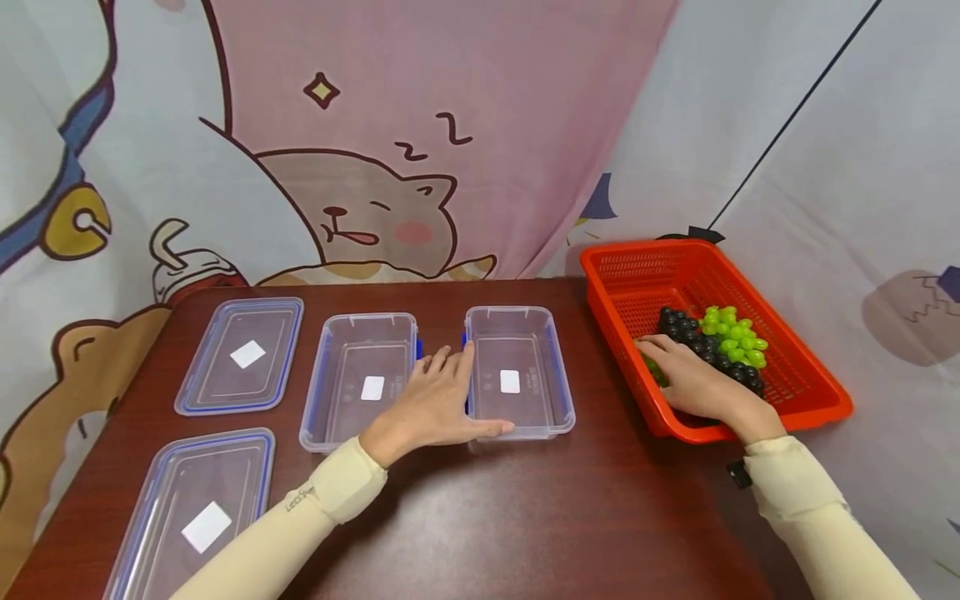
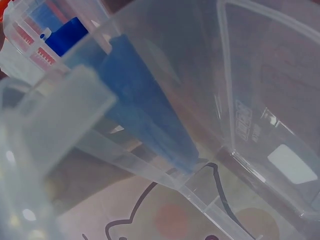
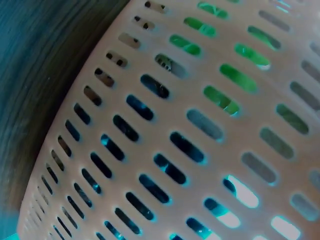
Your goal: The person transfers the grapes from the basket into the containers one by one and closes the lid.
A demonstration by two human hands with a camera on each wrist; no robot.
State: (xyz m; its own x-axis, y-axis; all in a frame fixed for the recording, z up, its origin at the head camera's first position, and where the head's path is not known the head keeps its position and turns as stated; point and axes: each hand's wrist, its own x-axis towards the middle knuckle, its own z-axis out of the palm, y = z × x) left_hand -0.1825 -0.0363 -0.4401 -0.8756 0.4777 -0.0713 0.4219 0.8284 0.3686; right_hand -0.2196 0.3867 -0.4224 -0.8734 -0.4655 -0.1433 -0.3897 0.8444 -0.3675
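My left hand [image 1: 431, 400] lies between two clear plastic containers, fingers stretched along the near side of the right container [image 1: 525, 429] and thumb spread over its front rim. The left container [image 1: 318, 417] sits just beside those fingers. In the left wrist view, a blue latch [image 2: 145, 105] shows large against a clear wall. Down inside the red basket [image 1: 813, 400], my right hand [image 1: 693, 379] bends its fingers around green grapes [image 1: 654, 368], partly hidden by the hand. Black grapes [image 1: 708, 346] and a light green bunch [image 1: 733, 335] lie beyond it. In the right wrist view the slotted basket wall [image 3: 165, 130] covers the hand.
Two clear lids with blue seals, a rear lid [image 1: 273, 367] and a front lid [image 1: 168, 492], lie at the left of the brown table [image 1: 480, 517]. White labels mark lids and containers. A printed curtain [image 1: 525, 125] hangs behind the table.
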